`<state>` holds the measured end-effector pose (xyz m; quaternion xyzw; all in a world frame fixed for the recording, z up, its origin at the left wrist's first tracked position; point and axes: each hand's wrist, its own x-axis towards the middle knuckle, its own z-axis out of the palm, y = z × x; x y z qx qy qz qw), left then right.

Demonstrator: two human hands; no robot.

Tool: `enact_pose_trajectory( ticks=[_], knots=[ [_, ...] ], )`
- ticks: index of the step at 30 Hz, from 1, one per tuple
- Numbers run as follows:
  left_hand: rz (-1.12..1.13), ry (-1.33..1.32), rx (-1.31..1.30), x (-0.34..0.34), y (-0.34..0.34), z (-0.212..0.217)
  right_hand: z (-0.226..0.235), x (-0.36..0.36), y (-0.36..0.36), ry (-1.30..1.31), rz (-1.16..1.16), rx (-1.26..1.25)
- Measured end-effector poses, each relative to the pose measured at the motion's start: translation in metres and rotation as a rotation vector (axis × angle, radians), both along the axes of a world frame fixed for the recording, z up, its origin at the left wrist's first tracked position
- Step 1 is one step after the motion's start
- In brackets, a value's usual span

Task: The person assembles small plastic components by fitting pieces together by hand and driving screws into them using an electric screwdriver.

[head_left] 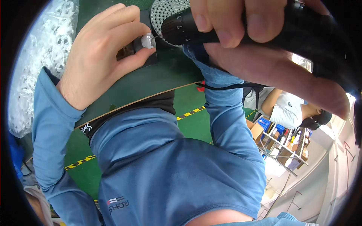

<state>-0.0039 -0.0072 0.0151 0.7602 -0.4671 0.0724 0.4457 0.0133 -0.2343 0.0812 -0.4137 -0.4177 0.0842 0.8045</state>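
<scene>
My left hand pinches a small white plastic part between thumb and forefinger, over a dark block on the green tabletop. Wrapped around a black electric screwdriver, my right hand holds the tool nearly level, its nose toward the left. The thin bit reaches the white part's right side; whether it sits in a screw I cannot tell. Right behind the tool's nose is a round metal plate full of small holes, partly covered by it.
A clear plastic bag of many white plastic parts lies at the left. The table's front edge runs close to my body. A black cord crosses my right sleeve. Another person and a shelf with boxes are off to the right.
</scene>
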Motion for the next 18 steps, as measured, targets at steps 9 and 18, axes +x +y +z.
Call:
enact_pose_trajectory(
  ticks=[9, 18],
  knots=[
    [0.016, -0.041, -0.033, 0.002, -0.004, 0.0, 0.003, -0.005, 0.003, 0.08, 0.02, -0.006],
    [0.003, -0.003, -0.025, 0.004, -0.003, 0.004, 0.017, 0.019, 0.004, -0.141, 0.22, -0.073]
  ],
)
